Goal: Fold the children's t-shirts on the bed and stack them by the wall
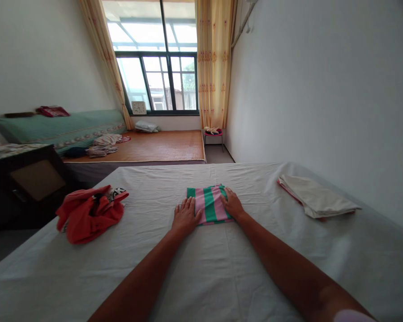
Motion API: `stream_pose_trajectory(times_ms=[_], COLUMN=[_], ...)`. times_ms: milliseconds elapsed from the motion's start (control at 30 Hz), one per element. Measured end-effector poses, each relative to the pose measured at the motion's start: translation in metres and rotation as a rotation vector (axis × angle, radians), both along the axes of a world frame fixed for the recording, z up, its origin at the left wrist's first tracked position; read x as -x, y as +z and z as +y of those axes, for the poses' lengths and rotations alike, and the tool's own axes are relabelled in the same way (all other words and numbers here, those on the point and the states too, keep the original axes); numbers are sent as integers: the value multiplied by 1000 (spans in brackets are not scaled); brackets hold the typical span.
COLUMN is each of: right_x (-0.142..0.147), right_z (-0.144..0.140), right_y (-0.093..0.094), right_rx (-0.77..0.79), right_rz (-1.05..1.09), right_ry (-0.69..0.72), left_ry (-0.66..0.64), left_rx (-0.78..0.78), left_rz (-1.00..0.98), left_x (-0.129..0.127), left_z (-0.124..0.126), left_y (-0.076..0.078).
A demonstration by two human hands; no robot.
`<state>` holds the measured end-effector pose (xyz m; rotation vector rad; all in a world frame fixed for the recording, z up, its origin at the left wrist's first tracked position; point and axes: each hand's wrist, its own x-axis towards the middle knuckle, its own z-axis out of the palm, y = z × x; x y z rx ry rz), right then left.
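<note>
A folded cloth garment (209, 204) with pink and green stripes lies flat on the white sheet (201, 273), forming a small rectangle. At its left edge rests my left hand (186, 216), fingers stretched out and slightly spread. My right hand (233, 204) lies flat along the right edge, its fingertips on the fabric. Neither hand grips the cloth. To the left is a crumpled red garment (90, 217) with a black and white patterned part. On the right sits a folded off-white cloth (317, 195), with a reddish layer showing beneath it.
Beyond the sheet's far edge stands a bed with a brown mat (168, 145), bearing several clothes (104, 145). A dark cabinet (27, 179) is at the left. A small stool (214, 133) stands under the curtain (213, 67). The white wall (322, 89) borders the right side.
</note>
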<state>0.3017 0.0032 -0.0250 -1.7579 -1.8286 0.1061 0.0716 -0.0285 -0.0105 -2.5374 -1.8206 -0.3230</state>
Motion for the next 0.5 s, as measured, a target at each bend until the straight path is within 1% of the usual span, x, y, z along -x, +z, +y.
stream_pose_trajectory(times_ms=[100, 200, 267, 333, 400, 500], right_x=[3, 5, 4, 2, 2, 4], right_z=[3, 4, 2, 0, -1, -1], right_y=[11, 25, 33, 40, 46, 52], right_rx=[75, 161, 252, 362, 450, 527], right_rz=[114, 282, 437, 570, 640, 680], right_ry=[-16, -42, -45, -15, 16, 24], left_ry=[-4, -11, -18, -26, -31, -31], left_rx=[2, 1, -6, -13, -14, -16], left_rz=[-11, -20, -24, -27, -28, -37], left_x=[0, 1, 3, 4, 4, 4], left_z=[0, 0, 1, 1, 2, 2], left_y=[1, 0, -1, -2, -4, -5])
